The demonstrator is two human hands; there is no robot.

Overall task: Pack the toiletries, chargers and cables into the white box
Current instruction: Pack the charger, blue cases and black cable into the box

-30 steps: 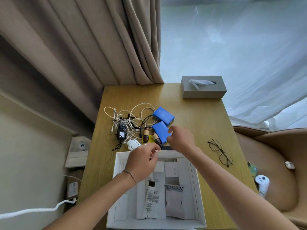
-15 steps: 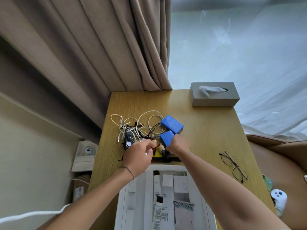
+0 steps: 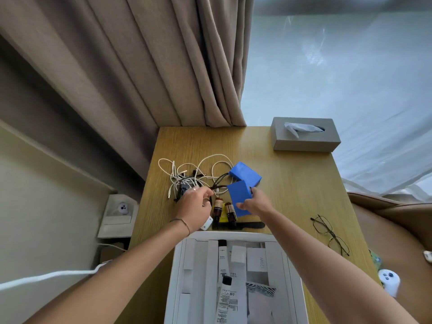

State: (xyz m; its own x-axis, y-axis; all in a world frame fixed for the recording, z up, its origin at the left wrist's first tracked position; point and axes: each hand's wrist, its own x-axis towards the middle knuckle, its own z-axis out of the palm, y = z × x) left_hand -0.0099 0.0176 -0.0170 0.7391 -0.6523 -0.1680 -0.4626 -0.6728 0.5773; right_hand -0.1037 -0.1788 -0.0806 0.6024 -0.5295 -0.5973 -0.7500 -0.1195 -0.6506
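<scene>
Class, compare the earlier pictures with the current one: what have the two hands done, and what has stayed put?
The right hand has taken hold of the nearer blue pack and tilted it up. The left hand has moved from above the white box out to the cables. The farther blue pack, brown bottles, glasses and tissue box stay in place.

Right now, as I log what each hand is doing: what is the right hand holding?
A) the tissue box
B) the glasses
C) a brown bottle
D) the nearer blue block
D: the right hand grips the nearer blue block, thumb on its near face, lifted above the brown bottles.
</scene>
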